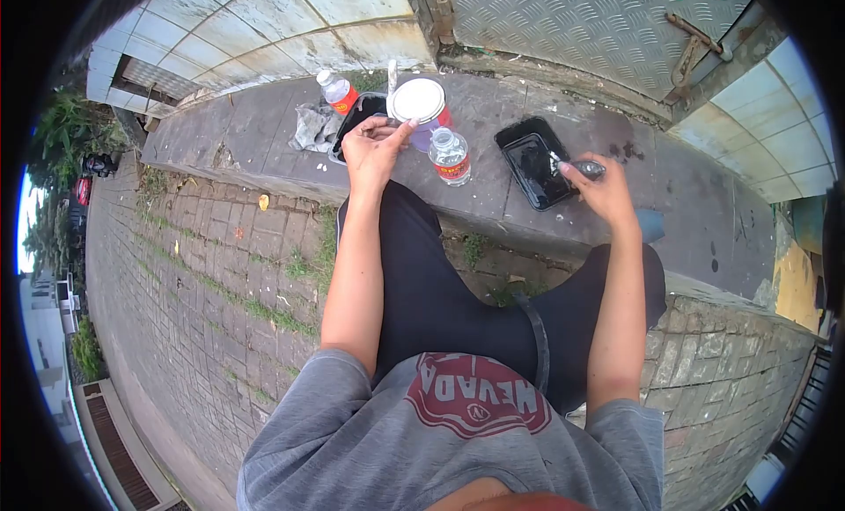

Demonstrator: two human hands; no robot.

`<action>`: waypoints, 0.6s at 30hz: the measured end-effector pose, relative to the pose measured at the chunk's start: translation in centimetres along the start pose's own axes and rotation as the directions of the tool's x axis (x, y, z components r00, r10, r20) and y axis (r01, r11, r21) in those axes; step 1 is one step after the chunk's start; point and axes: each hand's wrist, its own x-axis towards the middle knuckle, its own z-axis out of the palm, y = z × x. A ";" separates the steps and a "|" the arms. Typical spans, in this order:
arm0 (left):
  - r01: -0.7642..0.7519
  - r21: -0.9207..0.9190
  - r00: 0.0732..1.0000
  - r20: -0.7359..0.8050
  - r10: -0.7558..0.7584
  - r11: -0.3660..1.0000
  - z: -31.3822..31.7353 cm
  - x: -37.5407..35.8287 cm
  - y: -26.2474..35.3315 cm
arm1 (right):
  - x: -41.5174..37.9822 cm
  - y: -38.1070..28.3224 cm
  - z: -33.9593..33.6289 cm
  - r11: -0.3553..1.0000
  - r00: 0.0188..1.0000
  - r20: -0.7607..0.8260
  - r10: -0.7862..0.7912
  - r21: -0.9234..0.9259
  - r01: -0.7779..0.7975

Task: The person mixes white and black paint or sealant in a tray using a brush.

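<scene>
Tiled walls back a grey ledge, where the right hand pinches a slim tool in narrowed fingers, its tip over the black tray to their left. Bent, the left hand's fingers sit at the white lid's rim, grip unclear, partly hiding a dark tub. Beyond the right fingers the ledge runs on rightward, its front edge nearer the knees.

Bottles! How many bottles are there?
2. The near bottle stands just in front of the can. The capped bottle is farther left, beyond the gray rag. Another could be hidden behind the can, but I can't see one.
</scene>
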 end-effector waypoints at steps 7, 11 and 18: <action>-0.146 0.243 0.989 0.045 0.139 0.959 0.4 1.7 -2.8 | 0.3 0.8 -0.3 0.998 0.999 0.010 0.047 -0.052 -0.047; -0.295 0.460 0.953 0.079 0.293 0.838 0.7 1.3 -1.0 | 0.1 0.6 -0.3 0.998 0.998 -0.021 0.060 -0.030 -0.061; -0.355 0.711 0.928 0.189 0.321 0.607 2.8 2.9 1.2 | -0.1 -0.4 -0.3 0.992 0.992 0.030 0.121 0.031 -0.122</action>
